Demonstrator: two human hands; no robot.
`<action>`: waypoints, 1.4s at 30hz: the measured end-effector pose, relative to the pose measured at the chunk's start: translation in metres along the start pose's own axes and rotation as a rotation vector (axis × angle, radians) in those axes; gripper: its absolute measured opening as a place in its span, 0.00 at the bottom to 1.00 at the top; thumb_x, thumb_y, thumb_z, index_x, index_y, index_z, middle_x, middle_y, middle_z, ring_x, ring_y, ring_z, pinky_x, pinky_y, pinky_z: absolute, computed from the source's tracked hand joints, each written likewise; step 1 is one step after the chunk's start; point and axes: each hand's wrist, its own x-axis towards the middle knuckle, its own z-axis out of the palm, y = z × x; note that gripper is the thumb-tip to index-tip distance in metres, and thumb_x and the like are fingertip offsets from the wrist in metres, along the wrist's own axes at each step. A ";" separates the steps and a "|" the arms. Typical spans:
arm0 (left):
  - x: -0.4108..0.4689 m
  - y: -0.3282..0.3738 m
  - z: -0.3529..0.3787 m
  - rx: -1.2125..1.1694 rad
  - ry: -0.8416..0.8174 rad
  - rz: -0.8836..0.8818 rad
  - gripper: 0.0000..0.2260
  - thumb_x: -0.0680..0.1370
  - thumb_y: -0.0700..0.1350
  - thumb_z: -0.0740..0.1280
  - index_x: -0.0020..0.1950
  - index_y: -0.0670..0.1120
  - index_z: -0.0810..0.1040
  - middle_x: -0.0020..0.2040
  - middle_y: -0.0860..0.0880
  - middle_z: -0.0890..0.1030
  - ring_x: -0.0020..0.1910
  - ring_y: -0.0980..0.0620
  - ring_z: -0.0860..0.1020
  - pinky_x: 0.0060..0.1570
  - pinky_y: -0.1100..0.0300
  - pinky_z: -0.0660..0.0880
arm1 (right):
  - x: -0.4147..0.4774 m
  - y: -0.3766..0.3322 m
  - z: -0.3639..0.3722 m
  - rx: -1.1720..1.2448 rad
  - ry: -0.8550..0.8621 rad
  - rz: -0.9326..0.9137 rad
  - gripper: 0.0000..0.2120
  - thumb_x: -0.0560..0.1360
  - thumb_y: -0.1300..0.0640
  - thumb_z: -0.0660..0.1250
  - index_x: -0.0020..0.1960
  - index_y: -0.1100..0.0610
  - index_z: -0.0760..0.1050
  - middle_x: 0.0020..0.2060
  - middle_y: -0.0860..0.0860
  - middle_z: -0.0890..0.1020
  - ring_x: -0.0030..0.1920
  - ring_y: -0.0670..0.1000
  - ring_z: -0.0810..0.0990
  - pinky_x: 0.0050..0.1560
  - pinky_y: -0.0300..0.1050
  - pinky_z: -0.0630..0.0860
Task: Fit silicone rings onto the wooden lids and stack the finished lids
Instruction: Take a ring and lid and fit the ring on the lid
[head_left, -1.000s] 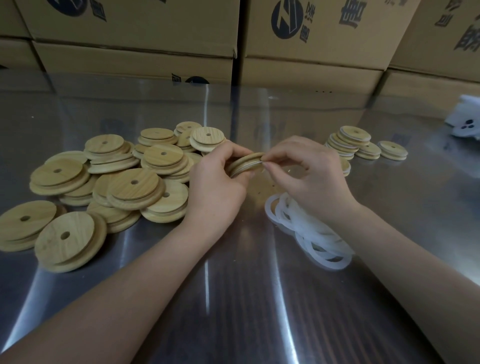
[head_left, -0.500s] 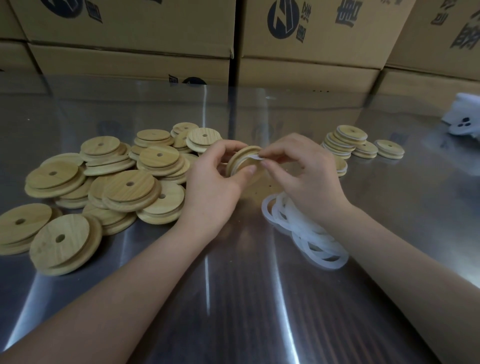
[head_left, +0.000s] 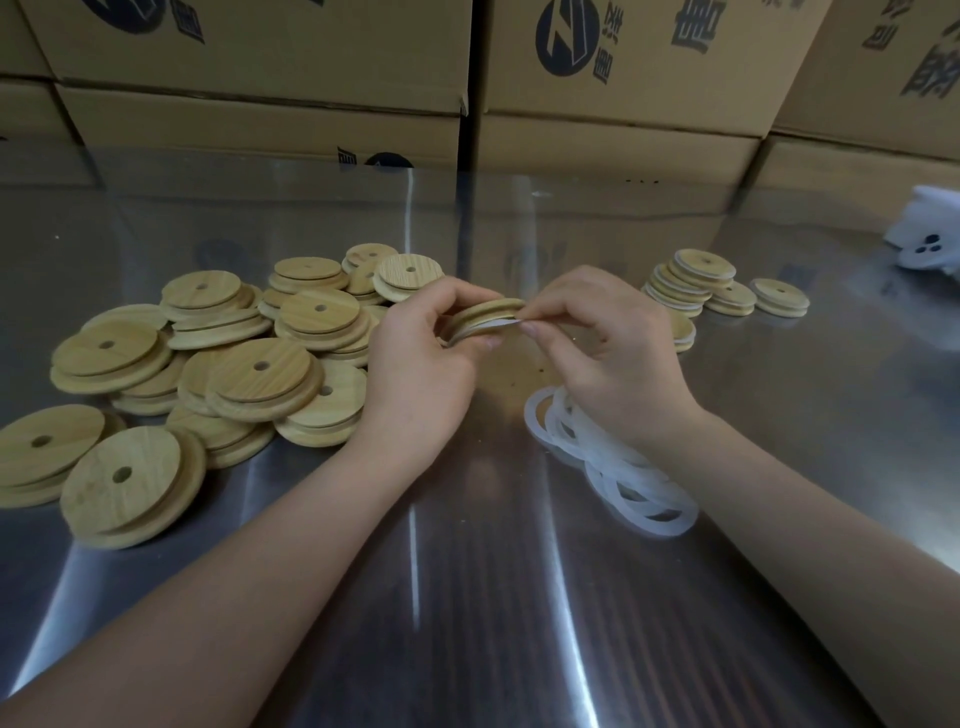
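My left hand (head_left: 421, 374) holds a round wooden lid (head_left: 485, 313) on edge above the steel table. A white silicone ring (head_left: 498, 325) sits partly around the lid's groove, and my right hand (head_left: 608, 353) pinches that ring at the lid's right side. A loose heap of bare wooden lids (head_left: 218, 364), each with a small hole, lies to the left. A pile of white silicone rings (head_left: 618, 467) lies under my right wrist. Ringed lids (head_left: 696, 280) are stacked at the right back.
The reflective steel table (head_left: 467, 597) runs to a wall of cardboard boxes (head_left: 623, 78) at the back. A white object (head_left: 930, 239) sits at the far right edge. Two ringed lids (head_left: 779, 296) lie beside the stack.
The lid has tilted flatter between my hands, and my right fingers have worked the ring further along its edge. Both hands stay in the same place.
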 end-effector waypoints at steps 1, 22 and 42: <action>0.000 0.000 0.000 0.001 0.001 -0.001 0.16 0.72 0.33 0.72 0.43 0.56 0.80 0.38 0.62 0.82 0.43 0.63 0.80 0.47 0.68 0.74 | 0.000 0.000 0.000 0.004 0.002 0.006 0.02 0.73 0.70 0.71 0.43 0.65 0.81 0.38 0.56 0.81 0.40 0.53 0.79 0.43 0.47 0.76; -0.002 -0.003 0.002 -0.022 0.005 -0.027 0.14 0.72 0.32 0.71 0.45 0.53 0.80 0.41 0.57 0.82 0.45 0.59 0.80 0.50 0.64 0.77 | 0.001 0.002 -0.004 0.067 -0.065 0.079 0.02 0.72 0.69 0.73 0.44 0.64 0.83 0.39 0.55 0.82 0.43 0.52 0.81 0.45 0.42 0.78; 0.000 -0.002 0.002 -0.069 -0.024 -0.019 0.13 0.73 0.34 0.73 0.44 0.53 0.79 0.39 0.58 0.81 0.44 0.60 0.80 0.48 0.66 0.76 | 0.003 0.006 -0.007 0.165 -0.105 0.224 0.03 0.74 0.67 0.70 0.44 0.60 0.79 0.41 0.52 0.79 0.44 0.50 0.78 0.45 0.47 0.76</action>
